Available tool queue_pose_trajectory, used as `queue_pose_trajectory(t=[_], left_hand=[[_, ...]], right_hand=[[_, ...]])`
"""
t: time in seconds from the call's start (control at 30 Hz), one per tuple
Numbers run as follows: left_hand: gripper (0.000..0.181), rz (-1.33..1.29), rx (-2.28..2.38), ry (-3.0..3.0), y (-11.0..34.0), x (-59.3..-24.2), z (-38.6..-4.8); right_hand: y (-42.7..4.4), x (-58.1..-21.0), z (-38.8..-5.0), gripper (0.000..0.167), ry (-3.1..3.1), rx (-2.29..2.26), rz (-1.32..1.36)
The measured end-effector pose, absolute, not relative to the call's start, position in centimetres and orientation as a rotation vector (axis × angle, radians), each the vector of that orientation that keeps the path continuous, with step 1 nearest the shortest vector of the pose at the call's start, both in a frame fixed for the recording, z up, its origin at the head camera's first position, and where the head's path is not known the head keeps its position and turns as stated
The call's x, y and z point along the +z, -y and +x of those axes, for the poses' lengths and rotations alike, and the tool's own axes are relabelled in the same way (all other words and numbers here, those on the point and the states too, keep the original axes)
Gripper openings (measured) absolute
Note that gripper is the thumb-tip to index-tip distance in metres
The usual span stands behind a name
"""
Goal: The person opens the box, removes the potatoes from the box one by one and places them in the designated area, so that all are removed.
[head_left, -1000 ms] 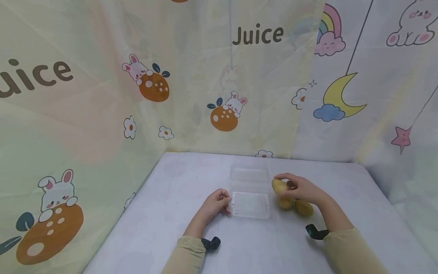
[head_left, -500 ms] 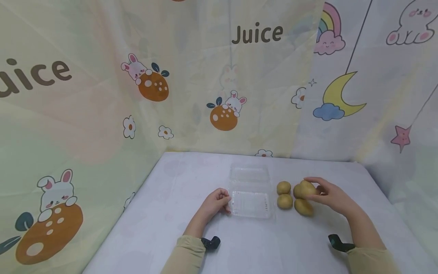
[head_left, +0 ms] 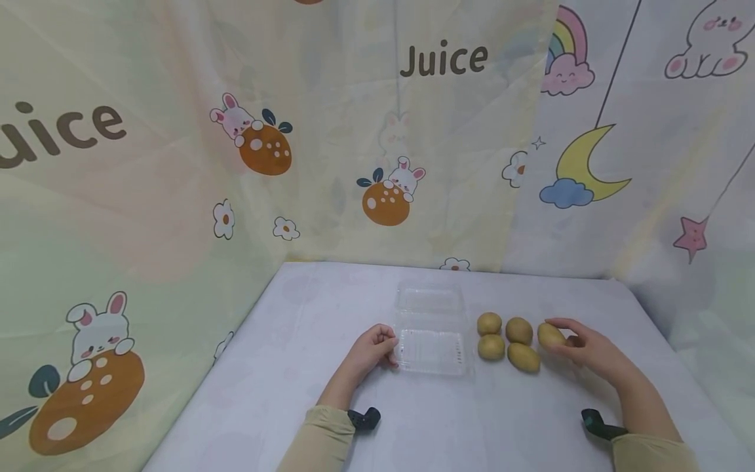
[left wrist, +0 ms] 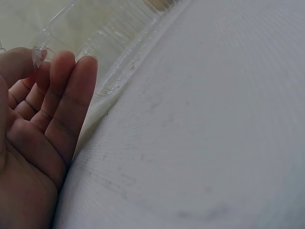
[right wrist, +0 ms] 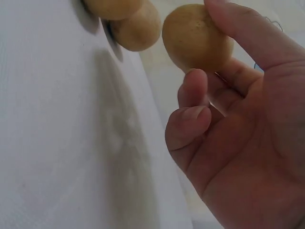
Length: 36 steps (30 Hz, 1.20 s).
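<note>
An unlidded clear plastic clamshell box lies at the middle of the table, its lid folded back behind it. My left hand pinches the box's left rim between thumb and fingers; the left wrist view shows the clear edge at the fingertips. To the right, my right hand grips a yellow-brown potato with thumb and fingers. In the right wrist view that potato appears raised above the table surface. Several more potatoes sit between the box and my right hand.
The table has a white cloth. Printed fabric walls with rabbits, oranges and a moon stand at its back and sides. Dark devices are strapped at both wrists.
My right hand has moved right with the potato, from beside the box, over the other potatoes, to their right end. The left hand has stayed at the box rim.
</note>
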<state>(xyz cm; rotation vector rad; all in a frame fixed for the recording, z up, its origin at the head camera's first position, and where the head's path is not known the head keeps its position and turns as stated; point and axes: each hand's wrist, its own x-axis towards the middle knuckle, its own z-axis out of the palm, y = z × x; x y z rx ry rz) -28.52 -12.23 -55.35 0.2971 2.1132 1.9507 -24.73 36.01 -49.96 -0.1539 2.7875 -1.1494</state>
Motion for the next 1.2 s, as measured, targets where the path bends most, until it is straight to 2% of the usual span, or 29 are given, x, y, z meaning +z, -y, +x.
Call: queue_pose_trajectory(t=[0.67,1.2], left_hand=[[0.025,0.286,1.939,-2.130,11.9,-55.3,-28.4],[0.024,0.277,1.930,-2.137,12.0,-55.2,-28.6]], right_hand=[[-35.5,-52.0,-25.1,0.076,-2.770,-1.056,-0.076],[-35.5,-51.8,-25.0,0.081,-2.705,-1.052,-0.051]])
